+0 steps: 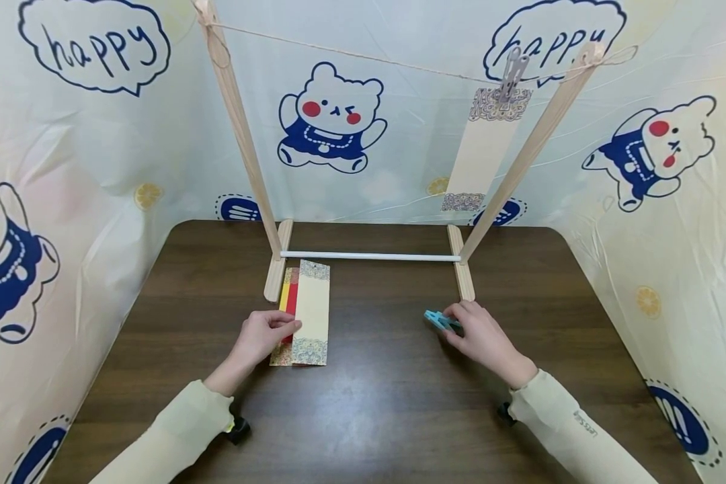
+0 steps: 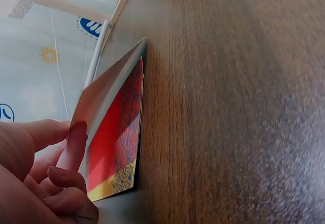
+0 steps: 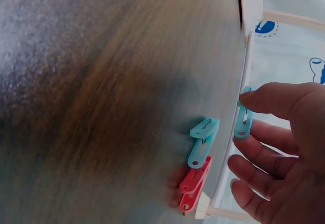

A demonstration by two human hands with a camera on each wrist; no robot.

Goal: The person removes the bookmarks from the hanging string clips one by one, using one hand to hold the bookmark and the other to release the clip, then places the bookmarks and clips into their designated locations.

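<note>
My left hand (image 1: 268,336) pinches the left long edge of a cream card (image 1: 312,309) with patterned ends. In the left wrist view this card (image 2: 109,87) is tilted up off a red card (image 2: 104,150) and a yellow card (image 2: 103,189) lying beneath it. On the right, my right hand (image 1: 480,336) holds a light blue clothespin (image 3: 245,122) between thumb and fingers, raised off the table. Below it on the table lie another light blue clothespin (image 3: 202,145) and a red clothespin (image 3: 195,184); my hand hides them in the head view.
A wooden frame (image 1: 238,128) with a white crossbar (image 1: 369,256) stands at the table's back. Between its posts runs a string (image 1: 351,52), where a grey clothespin (image 1: 511,77) holds a hanging cream card (image 1: 480,151). A printed curtain (image 1: 399,195) surrounds the table (image 1: 375,417).
</note>
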